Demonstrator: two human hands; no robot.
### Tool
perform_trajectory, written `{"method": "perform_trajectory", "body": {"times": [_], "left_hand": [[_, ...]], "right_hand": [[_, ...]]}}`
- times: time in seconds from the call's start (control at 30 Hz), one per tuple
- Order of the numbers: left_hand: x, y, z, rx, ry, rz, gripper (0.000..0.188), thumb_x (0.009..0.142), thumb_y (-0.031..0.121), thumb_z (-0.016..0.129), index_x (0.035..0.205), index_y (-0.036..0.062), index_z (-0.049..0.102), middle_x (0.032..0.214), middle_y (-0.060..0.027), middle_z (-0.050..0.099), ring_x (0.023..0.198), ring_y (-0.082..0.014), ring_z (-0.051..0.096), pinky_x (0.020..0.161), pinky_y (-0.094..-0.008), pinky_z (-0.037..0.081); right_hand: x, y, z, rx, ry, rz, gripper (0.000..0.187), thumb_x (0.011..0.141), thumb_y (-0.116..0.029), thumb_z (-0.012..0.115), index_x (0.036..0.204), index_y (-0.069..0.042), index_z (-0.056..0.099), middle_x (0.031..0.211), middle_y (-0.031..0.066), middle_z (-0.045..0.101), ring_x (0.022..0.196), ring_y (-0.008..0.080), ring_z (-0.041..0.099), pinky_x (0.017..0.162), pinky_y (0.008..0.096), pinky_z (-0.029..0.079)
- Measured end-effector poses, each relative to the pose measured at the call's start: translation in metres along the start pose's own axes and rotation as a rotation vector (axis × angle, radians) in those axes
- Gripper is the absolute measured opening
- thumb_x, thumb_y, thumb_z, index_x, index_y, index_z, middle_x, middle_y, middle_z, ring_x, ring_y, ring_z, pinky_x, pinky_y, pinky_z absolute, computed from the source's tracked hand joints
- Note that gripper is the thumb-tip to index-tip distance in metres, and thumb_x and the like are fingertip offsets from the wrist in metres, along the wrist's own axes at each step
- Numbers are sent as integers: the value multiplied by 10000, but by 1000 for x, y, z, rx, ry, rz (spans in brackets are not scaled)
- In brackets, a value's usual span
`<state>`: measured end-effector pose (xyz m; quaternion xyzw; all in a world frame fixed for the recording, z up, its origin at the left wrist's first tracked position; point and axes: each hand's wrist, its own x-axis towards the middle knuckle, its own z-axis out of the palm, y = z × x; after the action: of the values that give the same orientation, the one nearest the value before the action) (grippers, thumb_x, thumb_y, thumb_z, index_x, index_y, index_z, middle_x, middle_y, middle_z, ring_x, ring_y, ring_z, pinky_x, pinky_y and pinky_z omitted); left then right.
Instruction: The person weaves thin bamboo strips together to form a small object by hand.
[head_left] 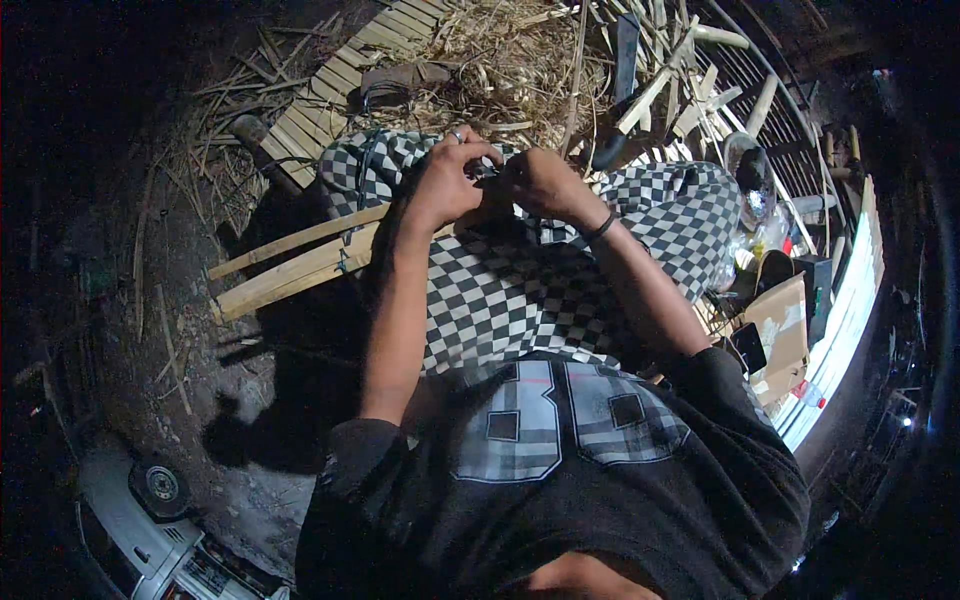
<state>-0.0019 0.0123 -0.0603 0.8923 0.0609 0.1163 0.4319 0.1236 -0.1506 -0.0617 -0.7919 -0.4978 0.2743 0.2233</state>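
Above my lap, both hands meet close together over black-and-white checkered cloth (500, 300). My left hand (447, 185), with a ring on one finger, has its thumb and forefinger curled together in a pinch. Beside it, my right hand (552, 187) is closed, fingers bent inward, a dark band on the wrist. Whatever lies between the fingertips is dark and too small to name. Two pale split bamboo strips (300, 278) reach out to the left from behind my left forearm. A thin dark cord (345, 240) is tied around them.
Bamboo shavings (510, 70) are heaped ahead, beside a slatted bamboo mat (318, 112). A dark flat blade (627, 55) lies among loose strips at the far right. Cardboard (785, 325), a phone (749, 347) and a clear plastic bag (740, 255) sit right. A vehicle (120, 490) stands lower left.
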Motion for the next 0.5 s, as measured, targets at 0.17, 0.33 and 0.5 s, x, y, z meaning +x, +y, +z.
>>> {"method": "perform_trajectory", "body": {"times": [0.17, 0.33, 0.5], "left_hand": [[-2, 4, 3, 35, 72, 2, 347, 638, -15, 765, 976, 53, 718, 1020, -123, 624, 1028, -335, 622, 907, -368, 499], [0, -17, 7, 3, 26, 3, 339, 630, -2, 760, 961, 63, 719, 1033, -110, 622, 1037, -330, 620, 912, -373, 496], [-4, -2, 1, 27, 26, -13, 329, 619, 35, 774, 940, 74, 714, 1026, -101, 611, 1024, -321, 615, 913, -378, 495]], "right_hand": [[-7, -23, -3, -9, -22, 65, 287, 889, -237, 672, 978, 36, 660, 836, 287, 665, 817, 458, 656, 695, 480, 513], [-17, -15, -9, 228, 90, 93, 452, 1016, -416, 577, 1123, 22, 533, 901, 152, 675, 798, 228, 645, 719, 359, 512], [-20, 1, -42, 386, -44, 162, 394, 1049, -317, 543, 1256, 18, 535, 1055, 95, 655, 911, 155, 602, 813, 293, 500]]}}
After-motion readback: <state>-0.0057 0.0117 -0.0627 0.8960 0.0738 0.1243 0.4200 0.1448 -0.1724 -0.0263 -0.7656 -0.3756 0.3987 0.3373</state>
